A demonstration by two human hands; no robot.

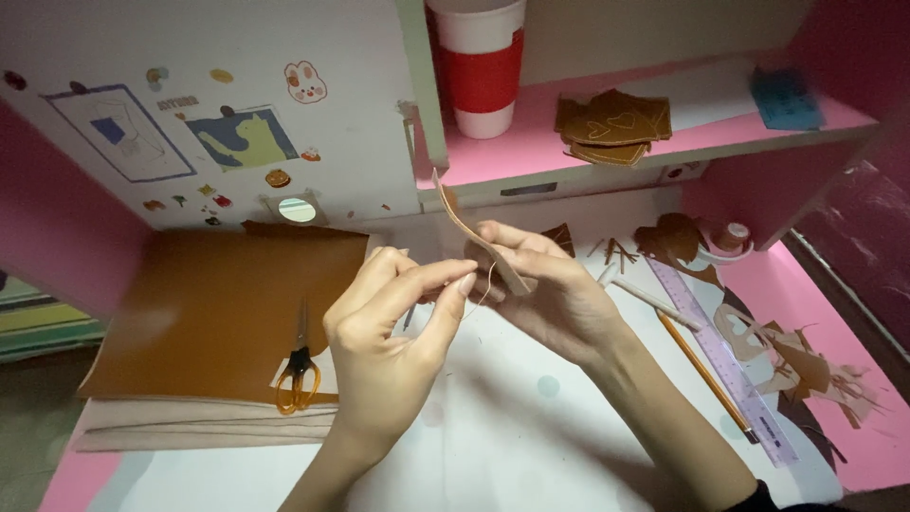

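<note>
Left hand (393,327): raised above the white surface (531,436), thumb and forefinger pinched together at the tips; what they grip is too fine to make out, though a thin pale thread (485,289) loops just beside the fingertips.

Right hand (545,284): fingers closed around the lower end of a curved strip of tan leather (474,232), which stands up edge-on between the two hands, above the middle of the surface.

Large sheet of brown leather (218,303): lies flat to the left on a stack of pale sheets.

Scissors with orange handles (299,365): rest on the near edge of the brown sheet, blades pointing away, just beside the left hand.

Clear purple-tinted ruler (730,360) and yellow pencil (706,374): lie side by side to the right, running diagonally.

Brown leather offcuts (796,365): scattered at the right edge of the surface, on the pink part.

Pink shelf (531,152): above the surface; carries a white cup with a red sleeve (482,66) and a small pile of cut brown leather pieces with heart outlines (614,125).

White panel with stickers and small drawings (209,114): upper left.
</note>
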